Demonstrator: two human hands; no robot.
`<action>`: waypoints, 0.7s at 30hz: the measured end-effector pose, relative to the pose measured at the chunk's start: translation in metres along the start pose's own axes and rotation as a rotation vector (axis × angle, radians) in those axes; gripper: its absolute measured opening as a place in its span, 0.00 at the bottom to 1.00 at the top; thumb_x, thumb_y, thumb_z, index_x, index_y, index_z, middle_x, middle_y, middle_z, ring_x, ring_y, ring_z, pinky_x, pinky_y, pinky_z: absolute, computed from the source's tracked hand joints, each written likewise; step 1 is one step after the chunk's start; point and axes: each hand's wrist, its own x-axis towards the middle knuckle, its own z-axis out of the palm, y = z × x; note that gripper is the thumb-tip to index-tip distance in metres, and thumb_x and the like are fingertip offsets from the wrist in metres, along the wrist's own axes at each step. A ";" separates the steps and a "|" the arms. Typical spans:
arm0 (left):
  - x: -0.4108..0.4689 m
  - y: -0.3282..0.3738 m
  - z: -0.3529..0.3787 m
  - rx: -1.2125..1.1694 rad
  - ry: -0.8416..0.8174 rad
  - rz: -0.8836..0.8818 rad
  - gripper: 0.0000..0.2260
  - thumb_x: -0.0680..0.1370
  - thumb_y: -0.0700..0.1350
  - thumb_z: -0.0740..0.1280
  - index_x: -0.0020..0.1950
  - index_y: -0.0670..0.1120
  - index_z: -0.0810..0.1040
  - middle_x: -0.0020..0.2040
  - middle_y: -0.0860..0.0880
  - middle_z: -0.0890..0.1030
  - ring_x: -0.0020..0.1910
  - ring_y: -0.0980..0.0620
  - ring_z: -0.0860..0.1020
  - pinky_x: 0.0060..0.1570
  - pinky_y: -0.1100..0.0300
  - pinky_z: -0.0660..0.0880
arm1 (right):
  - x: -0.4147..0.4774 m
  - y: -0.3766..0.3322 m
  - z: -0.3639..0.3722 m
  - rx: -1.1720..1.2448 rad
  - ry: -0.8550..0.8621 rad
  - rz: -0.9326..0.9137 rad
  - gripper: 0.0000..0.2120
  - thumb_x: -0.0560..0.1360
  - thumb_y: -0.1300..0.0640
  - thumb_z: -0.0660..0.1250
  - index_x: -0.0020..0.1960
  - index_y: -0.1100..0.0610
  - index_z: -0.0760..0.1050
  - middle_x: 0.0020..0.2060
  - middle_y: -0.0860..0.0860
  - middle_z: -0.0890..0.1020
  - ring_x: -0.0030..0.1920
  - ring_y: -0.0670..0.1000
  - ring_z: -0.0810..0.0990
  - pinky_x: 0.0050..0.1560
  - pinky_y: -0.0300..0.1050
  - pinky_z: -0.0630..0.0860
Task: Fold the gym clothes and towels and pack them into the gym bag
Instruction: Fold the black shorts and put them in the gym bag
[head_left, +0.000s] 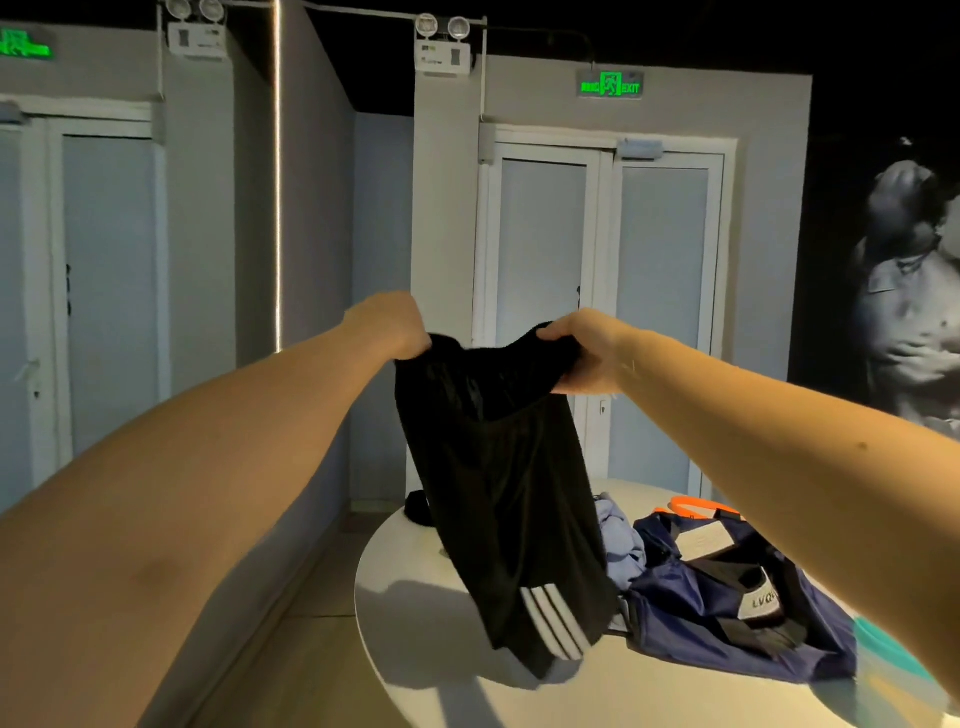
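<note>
Black gym shorts with white side stripes hang in the air above the round white table. My left hand grips the waistband at its left end, and my right hand grips it at the right end. The hem of the shorts reaches down to the tabletop. A navy gym bag with black straps and an orange handle lies on the table to the right. A light blue garment is bunched up between the shorts and the bag.
A small dark cloth item lies at the table's far left edge. Something teal shows at the right edge under my right forearm. Grey walls with white doors stand behind the table, and floor lies to its left.
</note>
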 end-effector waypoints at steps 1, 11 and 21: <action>0.000 0.004 0.006 0.041 -0.077 0.037 0.11 0.78 0.50 0.67 0.47 0.41 0.78 0.44 0.46 0.79 0.37 0.49 0.76 0.34 0.59 0.73 | -0.001 0.000 0.006 -0.069 -0.004 -0.015 0.11 0.78 0.66 0.67 0.60 0.64 0.73 0.58 0.62 0.81 0.56 0.61 0.82 0.59 0.56 0.80; -0.017 0.047 0.077 -0.755 -0.422 0.297 0.13 0.76 0.40 0.73 0.61 0.43 0.81 0.51 0.44 0.85 0.49 0.46 0.85 0.48 0.54 0.83 | 0.020 0.006 0.010 -0.435 -0.068 0.002 0.22 0.76 0.77 0.59 0.68 0.65 0.73 0.64 0.60 0.77 0.65 0.60 0.76 0.66 0.51 0.75; 0.009 0.030 0.059 -0.875 -0.191 -0.085 0.10 0.78 0.32 0.66 0.57 0.38 0.82 0.42 0.42 0.82 0.32 0.51 0.80 0.28 0.64 0.78 | 0.009 0.060 -0.067 -1.273 0.198 0.075 0.16 0.79 0.67 0.61 0.65 0.61 0.77 0.55 0.58 0.82 0.50 0.56 0.84 0.46 0.44 0.83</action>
